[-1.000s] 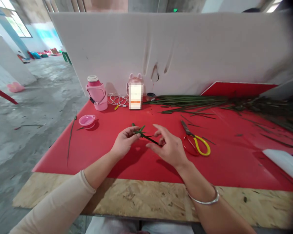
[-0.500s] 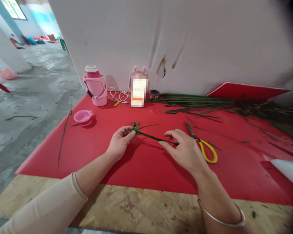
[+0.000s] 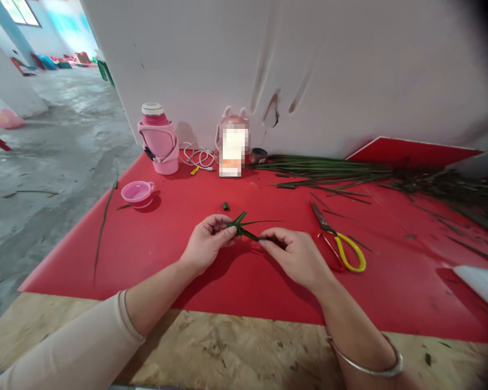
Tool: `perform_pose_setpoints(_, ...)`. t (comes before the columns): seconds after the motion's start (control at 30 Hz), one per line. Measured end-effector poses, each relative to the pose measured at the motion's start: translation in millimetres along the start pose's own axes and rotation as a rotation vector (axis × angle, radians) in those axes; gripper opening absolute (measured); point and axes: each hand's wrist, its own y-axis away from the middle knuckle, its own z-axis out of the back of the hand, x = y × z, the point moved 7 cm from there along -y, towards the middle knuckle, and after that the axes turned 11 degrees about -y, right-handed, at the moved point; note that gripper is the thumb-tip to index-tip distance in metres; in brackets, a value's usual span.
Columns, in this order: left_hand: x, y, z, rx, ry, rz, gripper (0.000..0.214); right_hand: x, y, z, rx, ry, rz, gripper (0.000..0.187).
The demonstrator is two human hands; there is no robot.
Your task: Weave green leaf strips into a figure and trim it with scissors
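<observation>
Between thumb and fingers, my left hand (image 3: 210,241) pinches a small folded piece of green leaf strips (image 3: 239,223), whose ends fan out. My right hand (image 3: 293,253) grips one strip of the same piece, close to its right side, with thumb and forefinger. A thin loose strip points to the right above my right hand. Just beyond my left hand, a short curled bit of leaf (image 3: 226,206) lies on the red sheet (image 3: 236,292). Scissors (image 3: 336,237) with one yellow and one red handle rest right of my right hand, blades pointing away.
A long bundle of green leaves (image 3: 321,167) lies along the wall. Further left stand a pink bottle (image 3: 159,142), a pink cup (image 3: 138,193), a white cable (image 3: 197,157) and a lit phone (image 3: 232,151). A wooden board edge (image 3: 228,346) runs in front.
My right hand has moved left along the strip, nearer my left hand. Both hands sit slightly lower and closer together. The curled leaf bit now shows apart on the sheet.
</observation>
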Motion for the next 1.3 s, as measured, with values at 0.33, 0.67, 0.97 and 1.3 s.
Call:
perform_pose_setpoints(0.33, -6, 8, -6.8, 0.011, -0.003, -0.049, 0.031, 7, 2, -3, -0.112, -0.041, 0.106, 0.014)
perform_pose_setpoints(0.67, -3, 12, -6.8, -0.041, 0.019, 0.006, 0.030, 21, 5, -4, -0.194, 0.050, 0.256, 0.008)
perform_pose_setpoints(0.97, -5, 13, -9.1, -0.031, 0.003, 0.003, 0.028, 16, 6, -8, -0.209, -0.029, 0.186, 0.010)
perform_pose_setpoints(1.3, 6, 9, -11.9, 0.116, 0.106, 0.169, 0.023, 10, 5, -25, 0.265, -0.371, 0.005, 0.023)
